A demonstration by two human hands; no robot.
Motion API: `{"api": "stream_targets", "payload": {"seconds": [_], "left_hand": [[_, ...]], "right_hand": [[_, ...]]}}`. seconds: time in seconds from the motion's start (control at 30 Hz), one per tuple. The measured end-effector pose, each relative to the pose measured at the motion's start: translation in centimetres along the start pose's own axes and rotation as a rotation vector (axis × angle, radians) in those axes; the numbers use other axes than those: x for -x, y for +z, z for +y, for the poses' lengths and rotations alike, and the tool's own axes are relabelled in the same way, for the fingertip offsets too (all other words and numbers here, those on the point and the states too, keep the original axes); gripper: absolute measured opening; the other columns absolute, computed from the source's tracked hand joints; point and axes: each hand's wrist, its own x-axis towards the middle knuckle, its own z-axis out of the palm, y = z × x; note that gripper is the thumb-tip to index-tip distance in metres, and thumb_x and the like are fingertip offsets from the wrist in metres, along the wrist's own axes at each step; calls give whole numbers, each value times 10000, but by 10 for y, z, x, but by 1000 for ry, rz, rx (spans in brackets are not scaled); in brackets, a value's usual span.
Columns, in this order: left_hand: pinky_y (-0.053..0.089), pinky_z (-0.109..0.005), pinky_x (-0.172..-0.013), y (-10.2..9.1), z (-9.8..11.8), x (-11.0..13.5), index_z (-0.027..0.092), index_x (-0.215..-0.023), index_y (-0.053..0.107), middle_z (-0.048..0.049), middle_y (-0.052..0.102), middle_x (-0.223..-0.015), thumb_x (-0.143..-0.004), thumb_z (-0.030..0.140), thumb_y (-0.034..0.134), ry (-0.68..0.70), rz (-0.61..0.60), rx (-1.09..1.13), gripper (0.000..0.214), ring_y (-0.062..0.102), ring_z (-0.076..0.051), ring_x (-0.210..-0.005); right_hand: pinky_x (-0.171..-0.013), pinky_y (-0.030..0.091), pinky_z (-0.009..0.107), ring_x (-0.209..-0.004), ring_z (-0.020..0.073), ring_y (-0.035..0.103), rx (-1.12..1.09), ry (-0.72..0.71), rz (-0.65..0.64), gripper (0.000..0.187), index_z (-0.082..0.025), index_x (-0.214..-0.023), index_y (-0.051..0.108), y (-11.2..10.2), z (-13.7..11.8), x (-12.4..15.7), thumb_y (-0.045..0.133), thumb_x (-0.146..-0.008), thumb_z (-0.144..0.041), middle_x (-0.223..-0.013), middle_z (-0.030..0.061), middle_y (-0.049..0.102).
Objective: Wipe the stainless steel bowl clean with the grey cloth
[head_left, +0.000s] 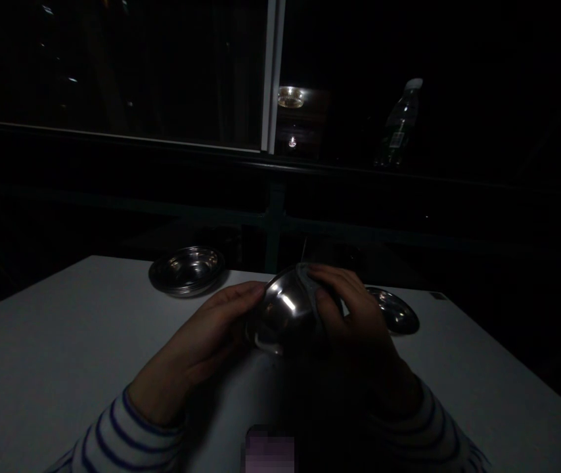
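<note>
The scene is very dark. My left hand (206,335) grips the left side of a shiny steel bowl (280,312), tilted above the white table (64,355). My right hand (354,309) is closed over the bowl's right rim, pressing a grey cloth (310,289) against it. Both sleeves are striped white and blue.
A stack of steel bowls (186,269) sits at the table's far edge on the left. A steel plate (396,309) lies on the right behind my right hand. A plastic bottle (401,125) stands on a dark ledge behind, near a window frame (271,75).
</note>
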Motion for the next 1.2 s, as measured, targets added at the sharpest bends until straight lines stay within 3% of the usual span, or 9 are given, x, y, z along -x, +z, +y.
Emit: {"api": "stream_targets", "payload": {"seconds": [0.1, 0.23, 0.3, 0.47, 0.67, 0.77, 0.9, 1.1, 1.2], "left_hand": [[462, -216, -591, 4, -1, 1, 120, -725, 679, -39, 678, -689, -737, 215, 620, 18, 57, -11, 113, 611, -127, -632], [433, -200, -523, 7, -5, -4, 142, -635, 659, -2, 649, -596, -699, 253, 652, 26, 295, 75, 129, 581, -107, -561], [428, -207, -511, 6, -9, -8, 154, -681, 668, 5, 645, -590, -686, 310, 670, 15, 349, 81, 156, 571, -106, -535], [420, -212, -497, 4, -13, -11, 156, -737, 677, -3, 652, -585, -682, 340, 677, 62, 315, -15, 192, 550, -99, -483], [439, -209, -549, 6, -9, -8, 166, -822, 696, -23, 696, -688, -695, 317, 670, 103, 305, -24, 199, 603, -118, -580], [437, -204, -549, 4, -9, -7, 163, -788, 696, -23, 695, -689, -699, 312, 668, 95, 263, -22, 176, 599, -113, -579], [424, -183, -528, 3, -10, -6, 149, -664, 664, -5, 665, -617, -712, 314, 658, 70, 233, -27, 173, 571, -87, -533], [441, -191, -559, 5, -9, -4, 119, -691, 659, -36, 666, -640, -742, 262, 624, 50, 138, -89, 156, 589, -103, -573], [437, -188, -543, 5, -8, -5, 125, -691, 659, -28, 661, -631, -724, 252, 641, 51, 156, -85, 132, 583, -99, -560]], "right_hand": [[-869, 454, 355, -1011, 176, 543, -3, -4, -4, 249, -146, -1005, 608, 2, 0, 1, 432, -829, -130, -1054, 80, 635], [-857, 438, 382, -1013, 206, 517, 59, -151, -107, 271, -123, -1034, 614, 9, -9, 6, 429, -847, -187, -1081, 89, 622], [-825, 436, 390, -1006, 223, 510, 127, -225, -169, 277, -139, -1047, 612, 14, -16, 9, 453, -845, -244, -1103, 81, 616], [-823, 428, 371, -1027, 217, 501, 169, -247, -207, 266, -184, -1059, 606, 19, -18, 11, 485, -834, -257, -1133, 53, 603], [-843, 461, 335, -963, 187, 546, 102, 3, -48, 278, -131, -1052, 615, 14, 1, 7, 436, -844, -171, -1037, 88, 627], [-826, 468, 353, -959, 201, 539, 142, -95, -51, 275, -128, -1038, 624, 13, -5, 7, 432, -849, -184, -1036, 99, 628], [-825, 458, 387, -974, 222, 518, 201, -232, -160, 270, -149, -1046, 626, 14, -17, 8, 486, -841, -256, -1082, 88, 622], [-829, 458, 349, -944, 208, 521, 206, -66, -31, 270, -89, -1005, 639, 13, -9, 6, 448, -828, -162, -1016, 112, 625], [-822, 455, 354, -950, 210, 509, 221, -99, -69, 275, -110, -1035, 629, 13, -11, 8, 457, -831, -177, -1042, 100, 618]]}}
